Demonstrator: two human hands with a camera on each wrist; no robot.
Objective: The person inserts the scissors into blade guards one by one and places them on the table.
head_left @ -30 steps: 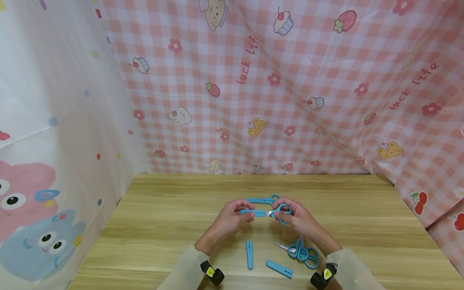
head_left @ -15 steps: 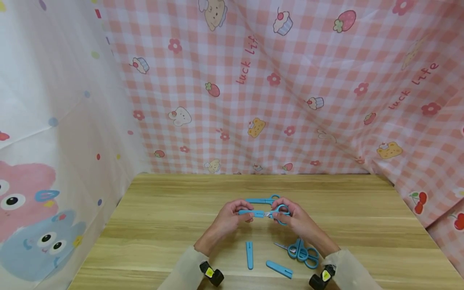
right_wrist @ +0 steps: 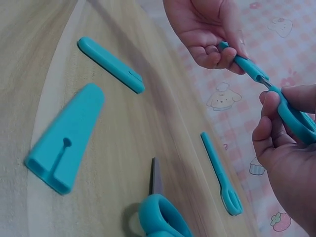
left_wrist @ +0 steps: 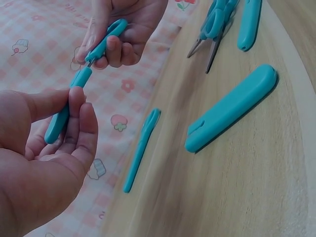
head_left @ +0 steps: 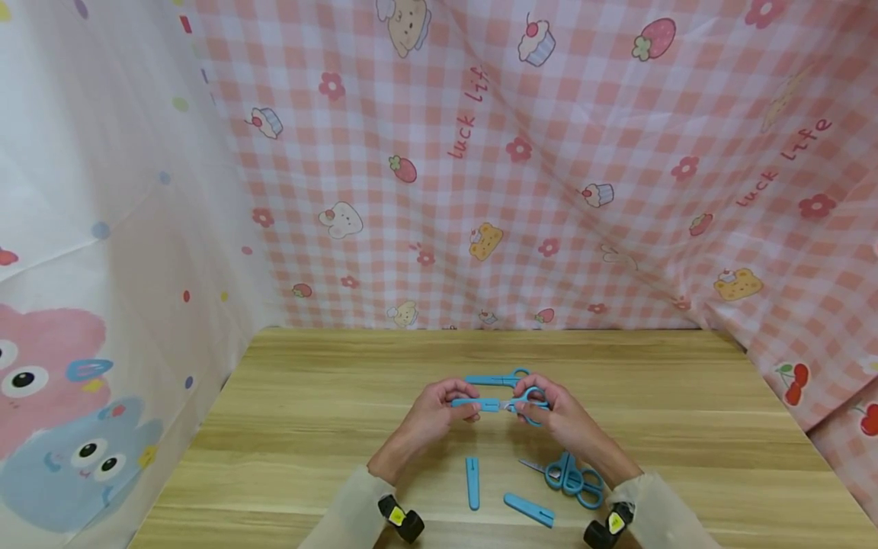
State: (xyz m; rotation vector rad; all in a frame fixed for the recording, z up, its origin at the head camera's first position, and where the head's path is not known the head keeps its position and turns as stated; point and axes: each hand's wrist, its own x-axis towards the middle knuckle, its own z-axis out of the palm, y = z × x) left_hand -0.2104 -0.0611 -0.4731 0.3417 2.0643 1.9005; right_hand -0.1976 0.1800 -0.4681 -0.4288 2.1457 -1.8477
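My left hand (head_left: 442, 408) pinches a blue blade cover (head_left: 488, 405) between thumb and fingers, above the far half of the table. To its right, my right hand (head_left: 557, 409) grips a pair of blue-handled scissors (right_wrist: 295, 120) by the handles. The scissors point left, tips inside the cover's mouth, and a short bit of metal blade shows between cover and handles. Just behind the hands lies another pair of scissors (head_left: 488, 380) with its blades covered. In the right wrist view, both the held cover (right_wrist: 251, 68) and the handles appear at the upper right.
Uncovered blue scissors (head_left: 565, 476), several finger loops clustered together, lie near my right forearm. Two loose blade covers lie toward the front: an upright-pointing cover (head_left: 472, 484) and a slanted cover (head_left: 528, 510). A pink checked cloth (head_left: 439, 191) hangs behind the wooden table (head_left: 309, 427).
The scissors and my right hand have shifted slightly left, and less blade shows between handles and cover. The left hand has moved only a little left. The things on the table stay put.
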